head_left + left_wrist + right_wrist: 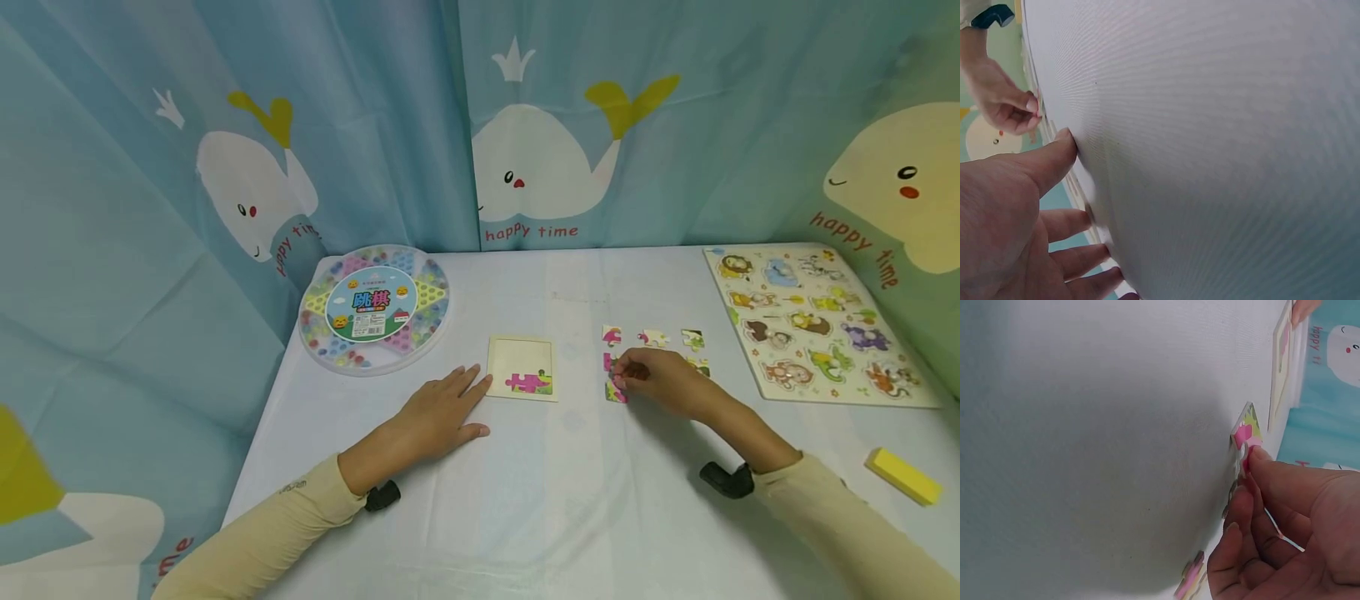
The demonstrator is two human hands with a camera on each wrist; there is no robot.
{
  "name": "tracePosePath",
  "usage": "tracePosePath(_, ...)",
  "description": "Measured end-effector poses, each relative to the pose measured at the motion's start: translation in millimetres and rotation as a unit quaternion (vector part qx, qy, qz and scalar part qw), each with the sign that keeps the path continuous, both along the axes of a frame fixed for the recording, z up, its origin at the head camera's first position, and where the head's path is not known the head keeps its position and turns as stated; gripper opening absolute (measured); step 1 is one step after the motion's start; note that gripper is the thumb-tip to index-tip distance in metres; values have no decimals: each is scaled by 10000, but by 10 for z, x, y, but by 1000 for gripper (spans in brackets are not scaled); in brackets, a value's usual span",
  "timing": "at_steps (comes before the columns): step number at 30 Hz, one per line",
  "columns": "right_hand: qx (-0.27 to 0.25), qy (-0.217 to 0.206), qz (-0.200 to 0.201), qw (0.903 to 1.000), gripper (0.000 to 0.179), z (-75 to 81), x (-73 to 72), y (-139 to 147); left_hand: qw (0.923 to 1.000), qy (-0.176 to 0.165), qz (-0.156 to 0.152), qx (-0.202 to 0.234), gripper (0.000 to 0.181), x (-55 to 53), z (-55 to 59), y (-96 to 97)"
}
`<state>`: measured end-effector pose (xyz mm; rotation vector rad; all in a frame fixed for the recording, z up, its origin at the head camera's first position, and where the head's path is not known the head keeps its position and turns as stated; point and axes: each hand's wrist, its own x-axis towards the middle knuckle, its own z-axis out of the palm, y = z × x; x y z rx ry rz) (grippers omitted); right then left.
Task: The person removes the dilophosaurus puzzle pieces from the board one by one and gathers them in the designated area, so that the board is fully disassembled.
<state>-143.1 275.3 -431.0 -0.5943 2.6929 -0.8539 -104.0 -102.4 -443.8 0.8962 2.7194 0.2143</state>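
Note:
My left hand (442,412) lies on the table with fingers spread, its fingertips at the left edge of a small square wooden puzzle tray (517,357). Joined pink and green jigsaw pieces (529,382) fill the tray's lower right part. To the right, my right hand (660,381) pinches a pink jigsaw piece (1245,457) between thumb and fingers, low over the table. A pink and green piece (1249,428) shows just beyond the fingertips in the right wrist view. Other loose pieces lie around this hand, among them a pink one (611,335) and a green one (693,338); some are partly hidden.
A round Chinese checkers box (427,337) stands at the back left. An animal peg puzzle board (780,321) lies at the right, with a yellow block (903,476) in front of it. A whale-print curtain (420,125) hangs behind the table.

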Motion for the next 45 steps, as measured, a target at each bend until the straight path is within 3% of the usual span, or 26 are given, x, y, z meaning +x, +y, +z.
tracePosePath(6, 148, 16, -51, 9999, 5, -10, 16, -38, 10000, -14, 11, -21, 77, 3, 9, 10)
tracePosePath(14, 306, 435, -180, 9984, 13, -68, 61, -112, 10000, -19, 27, 0, 76, 12, 26, 18)
tracePosePath(22, 378, 725, -174, 9965, 26, -4, 80, -415, 10000, -30, 48, -2, 76, 16, 17, 11)
tracePosePath(30, -74, 644, 237, 9976, 28, -2, 37, -907, 9999, -62, 91, -53, 76, 11, -16, 6)
tracePosePath(36, 171, 473, 227, 9985, 28, -82, 23, -1194, 9999, -49, 61, -113, 77, -1, -23, 7)
tracePosePath(45, 424, 556, 266, 9972, 25, -100, 39, -1286, 10000, -2, 23, -51, 76, 1, 1, 2)
